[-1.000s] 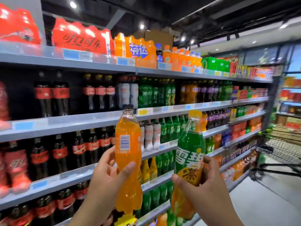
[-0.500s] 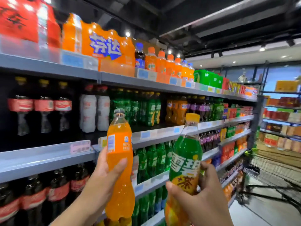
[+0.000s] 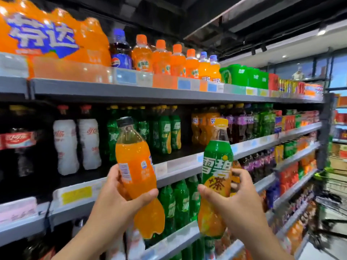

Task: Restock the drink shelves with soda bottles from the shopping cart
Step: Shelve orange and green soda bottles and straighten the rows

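Observation:
My left hand (image 3: 120,196) grips an orange soda bottle (image 3: 137,169) with a dark cap around its middle, tilted slightly left. My right hand (image 3: 232,201) grips a green-labelled bottle with a yellow cap (image 3: 216,166), upright, just to the right. Both bottles are raised in front of the second drink shelf (image 3: 180,162), level with the green and orange bottles standing there. The shopping cart (image 3: 334,199) shows only partly at the right edge.
Grey shelves run from left to far right, packed with bottles. The top shelf (image 3: 131,92) carries orange multipacks, a blue-capped cola and orange bottles. White bottles (image 3: 77,143) and cola bottles stand at the left. The aisle floor (image 3: 319,250) lies at lower right.
The view has moved closer to the shelves and further right and up. Both hands have kept their bottles and lifted them from the lower shelf level to the second shelf.

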